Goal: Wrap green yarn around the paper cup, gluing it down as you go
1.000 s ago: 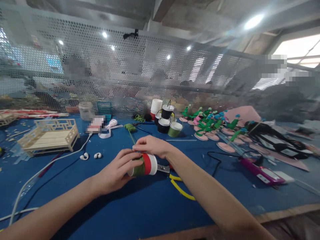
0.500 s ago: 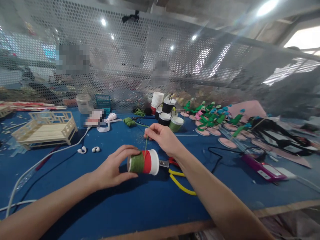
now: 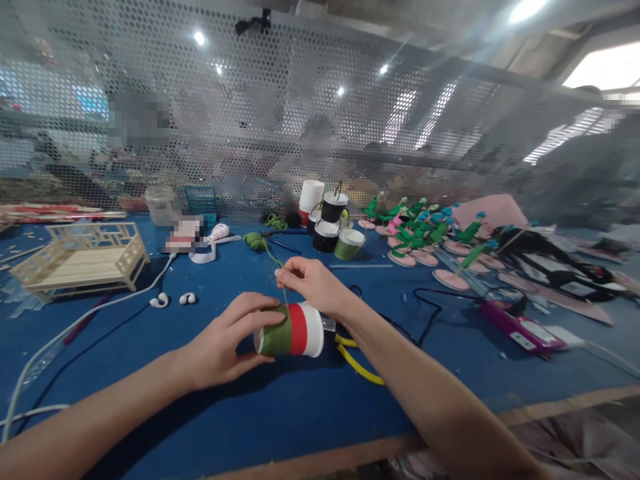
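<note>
My left hand [image 3: 227,343] grips a paper cup [image 3: 293,330] lying on its side above the blue table; the cup is red and white, and green yarn covers its left part. My right hand [image 3: 313,283] pinches the green yarn strand [image 3: 284,290] just above the cup. The strand runs back to a green yarn bundle [image 3: 256,241] on the table. Yellow-handled scissors [image 3: 357,360] lie right under the cup.
Finished yarn-wrapped cups [image 3: 333,237] and stacked white cups stand at mid table. Green and pink craft flowers [image 3: 425,243] spread to the right, a wooden model bed [image 3: 80,260] stands left. A purple tool [image 3: 520,330], cables and two white earbuds [image 3: 173,300] lie around. A perforated metal screen [image 3: 300,120] closes the back.
My right hand pulled the yarn up and away from the cup, then came back down close to it. My left hand keeps holding the cup, shifting its fingers.
</note>
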Demonstrator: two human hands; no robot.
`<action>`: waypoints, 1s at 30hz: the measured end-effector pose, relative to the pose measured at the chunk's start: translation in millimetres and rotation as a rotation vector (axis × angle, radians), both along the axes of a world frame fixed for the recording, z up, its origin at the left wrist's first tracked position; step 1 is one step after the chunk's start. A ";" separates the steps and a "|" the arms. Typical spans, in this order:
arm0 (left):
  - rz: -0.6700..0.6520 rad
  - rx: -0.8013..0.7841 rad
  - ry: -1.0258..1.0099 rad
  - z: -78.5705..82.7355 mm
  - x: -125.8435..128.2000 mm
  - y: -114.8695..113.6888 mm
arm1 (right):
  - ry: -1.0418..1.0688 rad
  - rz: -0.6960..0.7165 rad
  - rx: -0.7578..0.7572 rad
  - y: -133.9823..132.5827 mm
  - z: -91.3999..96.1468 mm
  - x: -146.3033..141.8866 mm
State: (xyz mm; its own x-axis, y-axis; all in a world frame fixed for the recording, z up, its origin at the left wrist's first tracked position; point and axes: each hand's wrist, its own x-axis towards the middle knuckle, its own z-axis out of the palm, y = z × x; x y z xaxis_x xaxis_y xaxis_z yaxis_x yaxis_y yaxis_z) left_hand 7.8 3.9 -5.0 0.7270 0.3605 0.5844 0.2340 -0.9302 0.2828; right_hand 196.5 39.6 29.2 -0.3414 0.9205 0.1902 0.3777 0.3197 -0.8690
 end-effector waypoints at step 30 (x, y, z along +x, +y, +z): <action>0.172 -0.632 -0.158 -5.5 6.0 -2.1 | -0.355 -0.066 0.244 -18.7 -0.7 -4.8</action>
